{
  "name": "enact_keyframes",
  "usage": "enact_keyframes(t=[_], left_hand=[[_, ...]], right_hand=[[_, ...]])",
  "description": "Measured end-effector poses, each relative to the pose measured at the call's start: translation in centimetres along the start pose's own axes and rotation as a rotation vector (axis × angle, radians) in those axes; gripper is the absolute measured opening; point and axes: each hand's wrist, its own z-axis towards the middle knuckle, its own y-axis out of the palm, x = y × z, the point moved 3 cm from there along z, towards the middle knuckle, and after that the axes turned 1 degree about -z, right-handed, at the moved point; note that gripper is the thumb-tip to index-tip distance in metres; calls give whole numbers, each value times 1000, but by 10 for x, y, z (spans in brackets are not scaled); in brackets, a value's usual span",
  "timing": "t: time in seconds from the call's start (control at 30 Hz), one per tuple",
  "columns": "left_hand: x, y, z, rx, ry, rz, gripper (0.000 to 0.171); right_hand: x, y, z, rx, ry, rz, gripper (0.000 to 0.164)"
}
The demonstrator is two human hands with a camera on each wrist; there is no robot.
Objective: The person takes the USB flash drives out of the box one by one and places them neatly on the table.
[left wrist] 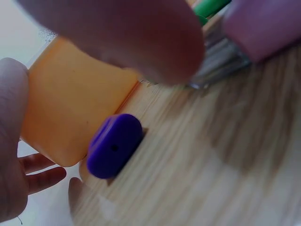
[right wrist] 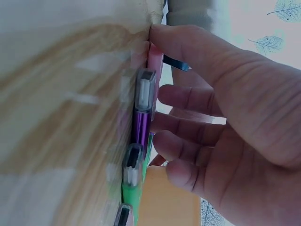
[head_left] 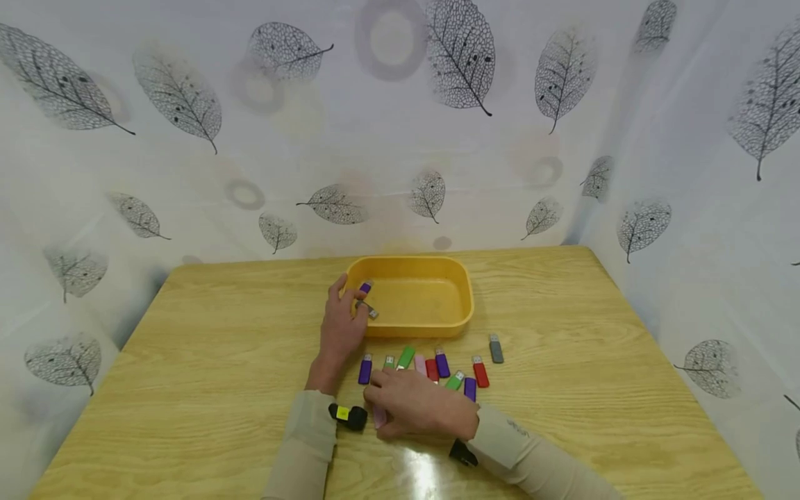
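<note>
At the left end of the yellow tray [head_left: 415,331] my left hand [head_left: 344,323] grips the wall, fingers outside and thumb at the rim. Inside, beside that thumb, lie a grey USB stick [head_left: 371,311] and a purple USB stick [head_left: 365,287]. My right hand [head_left: 421,403] hovers low over the table, palm down, around a pink USB stick [head_left: 379,417]. In the right wrist view its thumb [right wrist: 188,40] is at the pink stick's [right wrist: 155,59] end, and the bent fingers [right wrist: 186,96] stand apart from the thumb. A blurred right finger [left wrist: 155,47] overlaps the pink stick's metal plug [left wrist: 218,61].
Several more USB sticks lie in front of the tray: a purple one [head_left: 365,369] at left, a green one [head_left: 406,357], a red one [head_left: 480,372] and a grey one [head_left: 496,348] at right. A leaf-patterned curtain [head_left: 381,139] hangs behind the wooden table [head_left: 212,361].
</note>
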Motion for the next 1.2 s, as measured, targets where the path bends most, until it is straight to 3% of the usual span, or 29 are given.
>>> enact_keyframes(t=[0.63,1.2], left_hand=[[-1,0,1,60,63,-7,25],[-1,0,1,12,40,-3,27]], right_hand=[[-1,0,1,9,3,15,19],[0,-3,-1,21,0,114,19]])
